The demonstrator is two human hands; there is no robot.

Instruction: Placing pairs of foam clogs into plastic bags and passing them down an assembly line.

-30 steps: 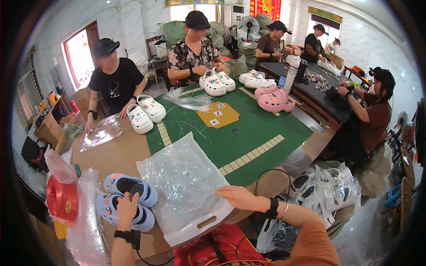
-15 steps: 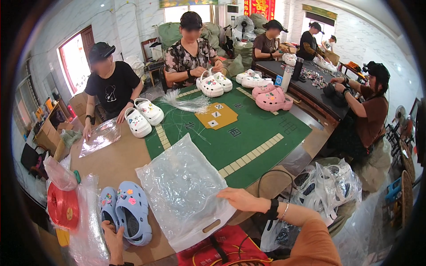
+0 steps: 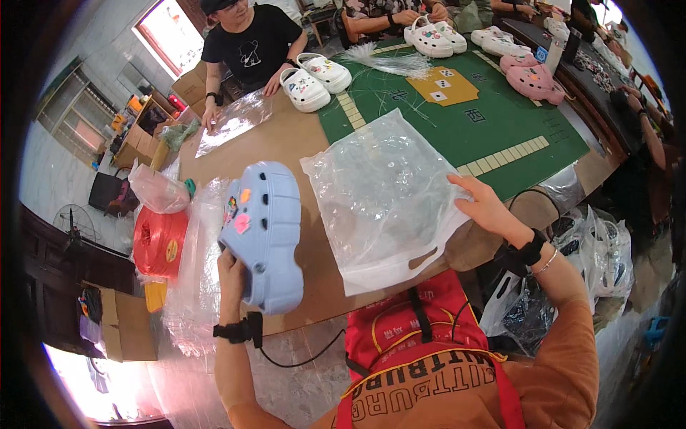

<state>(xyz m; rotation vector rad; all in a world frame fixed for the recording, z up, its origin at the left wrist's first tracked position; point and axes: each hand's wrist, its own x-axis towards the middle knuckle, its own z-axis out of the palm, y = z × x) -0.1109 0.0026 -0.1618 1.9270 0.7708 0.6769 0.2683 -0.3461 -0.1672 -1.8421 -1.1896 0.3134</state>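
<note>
My left hand [image 3: 230, 284] grips a pair of light blue clogs [image 3: 277, 239] by the heel end. They are tipped on their side above the table, and the nearer clog hides most of the other. Colourful charms, one a pink flower, sit on the upper. To the right, a transparent plastic bag [image 3: 386, 193] with a white handle strip and a cut-out handle lies flat on the table. Its right edge is pinched between the thumb and fingers of my right hand [image 3: 493, 212].
Clear plastic sleeves [image 3: 196, 275] and a red roll of plastic twine [image 3: 158, 242] lie at the left. White clogs [image 3: 314, 80] stand before a co-worker at the far left. Pink clogs [image 3: 530, 77] and pale plastic strands [image 3: 389, 61] rest on the green table top [image 3: 457, 136].
My left hand has taken hold of the blue clogs and lifted them off the table, tipping them sideways. My right hand stays at the bag's edge. The view has turned and lowered.
</note>
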